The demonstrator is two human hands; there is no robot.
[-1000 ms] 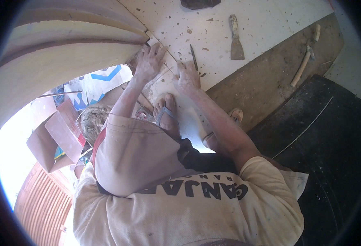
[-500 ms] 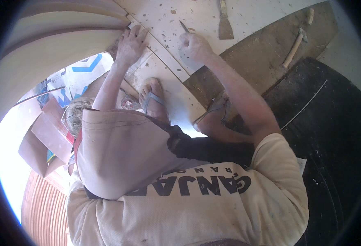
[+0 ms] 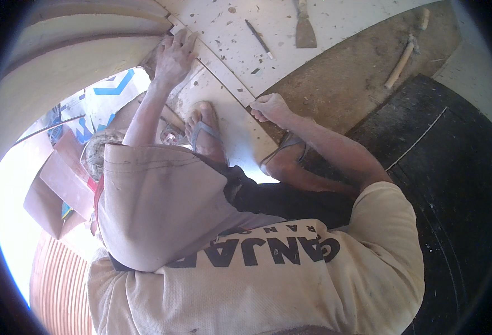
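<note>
A narrow white strip (image 3: 223,72) lies slantwise across a pale, speckled board. My left hand (image 3: 173,60) rests with fingers spread at its far end, beside the curved cream ribs. At the near end, my right hand (image 3: 269,108) has its fingers closed in a pinch on the strip's tip. A dark pencil (image 3: 259,39) with a light end lies loose on the pale board, beyond my right hand. The undersides of my fingers are hidden.
A scraper (image 3: 305,32) lies at the far side. On the right are a brown curved board (image 3: 335,78) with a wooden-handled tool (image 3: 400,64) on it, and a black sheet (image 3: 424,145). Curved cream ribs (image 3: 78,67) rise at left. Sandalled feet (image 3: 205,134) stand close by.
My right hand has let go of the pencil, which now lies on the board, and has moved nearer to the strip's near end. My left hand has barely shifted.
</note>
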